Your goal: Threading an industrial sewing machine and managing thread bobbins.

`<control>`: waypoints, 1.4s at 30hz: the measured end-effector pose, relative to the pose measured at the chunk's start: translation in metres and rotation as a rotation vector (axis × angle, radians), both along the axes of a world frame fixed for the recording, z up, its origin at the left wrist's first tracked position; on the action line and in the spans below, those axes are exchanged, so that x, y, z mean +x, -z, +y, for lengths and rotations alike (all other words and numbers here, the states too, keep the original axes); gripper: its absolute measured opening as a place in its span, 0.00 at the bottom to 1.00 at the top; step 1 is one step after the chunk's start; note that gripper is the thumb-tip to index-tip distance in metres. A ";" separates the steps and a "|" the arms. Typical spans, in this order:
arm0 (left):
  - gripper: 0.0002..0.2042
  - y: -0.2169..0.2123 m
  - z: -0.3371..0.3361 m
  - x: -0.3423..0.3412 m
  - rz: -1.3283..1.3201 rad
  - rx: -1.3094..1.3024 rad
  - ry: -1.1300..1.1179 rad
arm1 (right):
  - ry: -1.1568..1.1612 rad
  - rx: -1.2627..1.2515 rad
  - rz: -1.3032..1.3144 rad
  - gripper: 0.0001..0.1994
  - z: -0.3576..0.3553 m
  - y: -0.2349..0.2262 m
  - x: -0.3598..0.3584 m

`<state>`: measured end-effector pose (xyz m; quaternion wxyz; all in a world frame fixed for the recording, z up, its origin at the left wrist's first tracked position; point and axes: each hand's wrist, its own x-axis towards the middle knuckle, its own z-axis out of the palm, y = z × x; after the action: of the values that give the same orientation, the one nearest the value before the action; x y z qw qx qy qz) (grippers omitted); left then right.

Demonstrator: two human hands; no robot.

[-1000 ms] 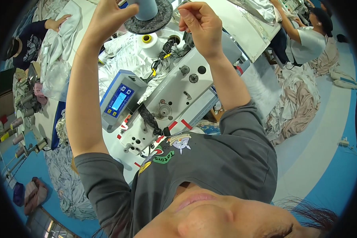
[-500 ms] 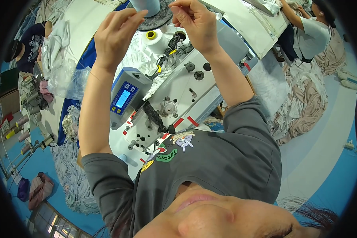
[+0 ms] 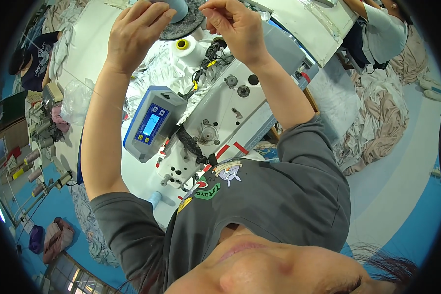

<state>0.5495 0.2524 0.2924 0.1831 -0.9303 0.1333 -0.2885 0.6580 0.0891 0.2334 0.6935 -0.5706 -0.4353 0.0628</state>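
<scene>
Both my hands are raised at the top, on either side of a light blue thread cone point(image 3: 177, 11) standing on a dark speckled round base point(image 3: 183, 30). My left hand point(image 3: 136, 36) has its fingertips pinched together just in front of the cone. To its right, my right hand point(image 3: 237, 32) is closed, with curled fingers and the thumb against them. What either pinch holds is too small to make out. Below the hands are a white thread cone point(image 3: 189, 53) with a yellow core and the white sewing machine point(image 3: 215, 115) with its blue-framed control panel point(image 3: 154, 122).
Heaped white cloth strips point(image 3: 152, 78) and dark cables point(image 3: 208, 63) lie behind the machine head. A small blue spool point(image 3: 155, 197) stands near my left sleeve. Fabric piles point(image 3: 377, 127) cover the floor at right. Co-workers sit at far left point(image 3: 39, 61) and upper right point(image 3: 384, 36).
Both hands have shifted slightly left, and my left forearm has swung outward. The view has moved a little, showing more of the small blue spool. Both hands stay closed.
</scene>
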 end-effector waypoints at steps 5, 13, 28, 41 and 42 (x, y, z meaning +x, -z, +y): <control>0.12 -0.001 -0.005 0.004 0.013 0.028 -0.021 | 0.011 -0.016 -0.019 0.03 -0.002 -0.003 0.000; 0.09 0.005 0.001 0.003 0.031 0.106 -0.210 | 0.008 0.137 -0.164 0.04 -0.003 0.002 0.003; 0.08 0.010 0.009 -0.015 -0.055 -0.144 -0.121 | -0.071 -0.043 0.068 0.03 -0.001 -0.010 -0.008; 0.11 -0.006 0.020 -0.003 0.079 0.069 -0.109 | -0.025 -0.022 -0.033 0.03 -0.002 -0.008 -0.006; 0.11 -0.006 0.020 -0.002 0.080 0.070 -0.108 | -0.022 -0.019 -0.049 0.03 -0.001 -0.008 -0.006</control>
<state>0.5473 0.2720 0.2982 0.2253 -0.9400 0.1001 -0.2359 0.6519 0.0877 0.2417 0.6765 -0.5737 -0.4578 0.0603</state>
